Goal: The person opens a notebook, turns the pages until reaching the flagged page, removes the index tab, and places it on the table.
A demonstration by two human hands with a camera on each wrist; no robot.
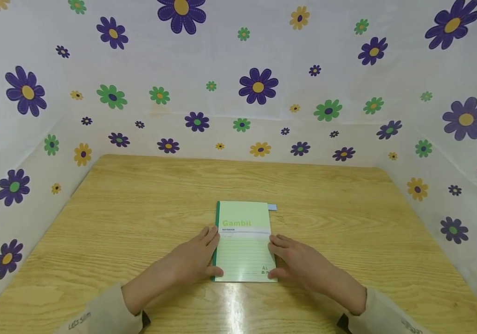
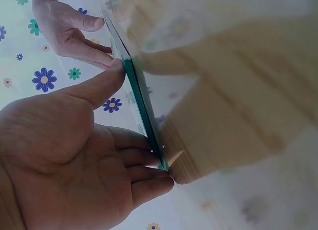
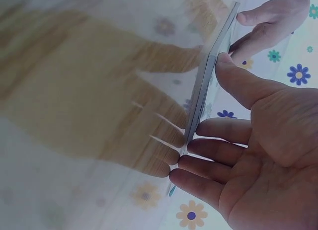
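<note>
A closed, pale green notebook [image 1: 244, 253] marked "Gambit" lies flat on the table, its dark green spine on the left. My left hand [image 1: 196, 255] touches the spine side with fairly straight fingers, the thumb at the lower left corner. Along the opposite edge, the fingertips of my right hand [image 1: 297, 257] rest against the notebook, with the thumb at the lower right corner. Both wrist views show the notebook edge-on, with the left palm [image 2: 64, 160] and the right palm [image 3: 278, 155] facing it. A light blue tab [image 1: 272, 207] sticks out at its upper right.
The wooden table [image 1: 138, 199] has a glossy surface that mirrors the hands in the wrist views. White flower-print sheeting [image 1: 217, 60] stands behind the table and along both sides.
</note>
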